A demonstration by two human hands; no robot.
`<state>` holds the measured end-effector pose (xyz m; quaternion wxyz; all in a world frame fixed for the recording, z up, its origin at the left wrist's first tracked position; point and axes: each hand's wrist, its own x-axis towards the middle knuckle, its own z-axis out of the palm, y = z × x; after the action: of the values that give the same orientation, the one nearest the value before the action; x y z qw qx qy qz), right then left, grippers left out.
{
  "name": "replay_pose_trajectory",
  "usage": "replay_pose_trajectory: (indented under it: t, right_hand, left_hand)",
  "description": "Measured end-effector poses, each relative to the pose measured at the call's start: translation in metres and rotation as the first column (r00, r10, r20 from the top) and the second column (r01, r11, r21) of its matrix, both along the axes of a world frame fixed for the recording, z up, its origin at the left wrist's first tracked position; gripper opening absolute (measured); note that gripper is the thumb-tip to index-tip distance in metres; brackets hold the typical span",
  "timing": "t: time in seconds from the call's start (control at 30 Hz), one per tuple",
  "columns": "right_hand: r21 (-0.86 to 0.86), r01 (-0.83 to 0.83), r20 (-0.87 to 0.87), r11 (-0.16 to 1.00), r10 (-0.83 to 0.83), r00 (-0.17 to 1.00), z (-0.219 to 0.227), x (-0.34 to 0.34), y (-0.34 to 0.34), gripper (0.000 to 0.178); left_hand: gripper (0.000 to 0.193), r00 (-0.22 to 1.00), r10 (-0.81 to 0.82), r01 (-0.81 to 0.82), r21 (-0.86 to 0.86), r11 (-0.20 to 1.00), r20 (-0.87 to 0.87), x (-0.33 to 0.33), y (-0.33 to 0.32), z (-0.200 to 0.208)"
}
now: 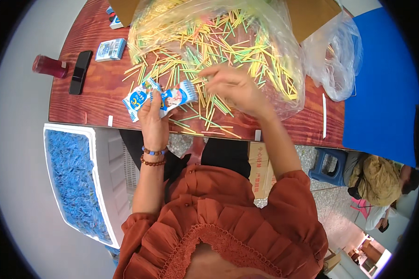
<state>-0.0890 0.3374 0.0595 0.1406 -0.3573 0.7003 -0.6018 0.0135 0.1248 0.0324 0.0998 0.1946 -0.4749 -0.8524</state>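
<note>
My left hand [152,115] is closed around small blue-and-white printed packets, fanned apart. One packet [134,103] sticks out to the left of my fingers, and another packet [180,95] to the right. My right hand [235,88] hovers just right of the packets, over loose thin sticks [214,106]. Its fingers point left, slightly blurred, with the index finger stretched out and nothing visible in them. Yellow, green and a few pink sticks [186,35] spread across the table and under a large clear plastic bag [281,51].
On the table's left lie a black phone [80,72], a red bottle [51,66] and a blue-and-white pack [111,49]. A crumpled clear bag [333,60] is at right. Beside my left arm stands a white foam box [96,186] filled with blue packets. A blue stool [328,163] stands right.
</note>
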Motion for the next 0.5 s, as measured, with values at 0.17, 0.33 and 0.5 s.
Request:
replay_pose_trajectory:
  t: [0.17, 0.33, 0.5]
  right_hand:
    - [0.469, 0.433, -0.567, 0.770, -0.113, 0.816, -0.029, -0.086, 0.071, 0.040]
    - [0.735, 0.407, -0.579, 0.543, 0.190, 0.793, -0.020, -0.089, 0.063, 0.053]
    - [0.711, 0.501, -0.668, 0.493, 0.252, 0.700, -0.026, -0.093, 0.066, 0.037]
  left_hand:
    - [0.023, 1.000, -0.027, 0.027, 0.091, 0.995, 0.000, 0.001, -0.005, -0.006]
    - [0.023, 1.000, -0.012, 0.012, 0.080, 0.997, -0.001, 0.004, -0.004, -0.003]
    - [0.023, 1.000, -0.002, -0.001, 0.097, 0.995, 0.029, 0.004, -0.011, -0.008]
